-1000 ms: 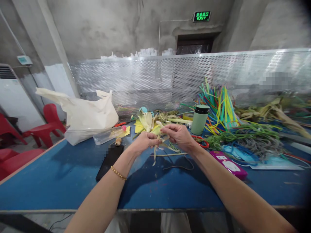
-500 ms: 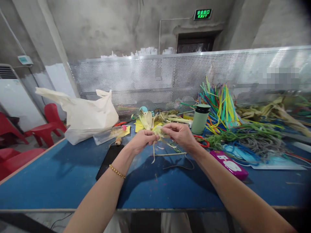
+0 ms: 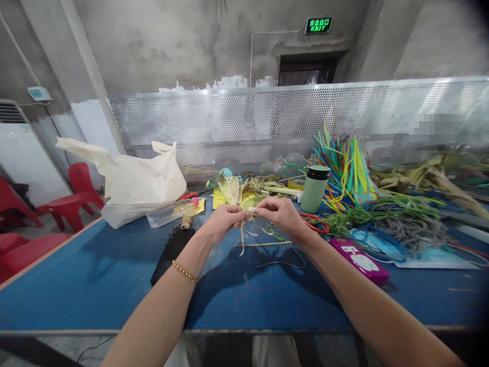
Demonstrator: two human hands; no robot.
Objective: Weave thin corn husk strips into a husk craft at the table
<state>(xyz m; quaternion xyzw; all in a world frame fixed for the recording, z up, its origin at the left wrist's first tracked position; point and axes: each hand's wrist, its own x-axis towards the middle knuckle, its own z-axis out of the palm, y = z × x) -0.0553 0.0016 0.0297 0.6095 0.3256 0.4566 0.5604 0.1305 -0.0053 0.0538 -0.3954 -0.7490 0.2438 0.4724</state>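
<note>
my left hand (image 3: 223, 222) and right hand (image 3: 283, 215) each pinch one end of a pale corn-husk strip (image 3: 250, 208) held just above the desk's (image 3: 95, 275) middle, and i judge too hard a pull could tear it.

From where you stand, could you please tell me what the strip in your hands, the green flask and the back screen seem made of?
Strip: probably dried corn husk; pale, matte, fibrous, hanging limp.
Green flask: coated metal or plastic; smooth satin body, dark cap.
Back screen: perforated sheet metal; silvery sheen, rows of small holes.
</note>
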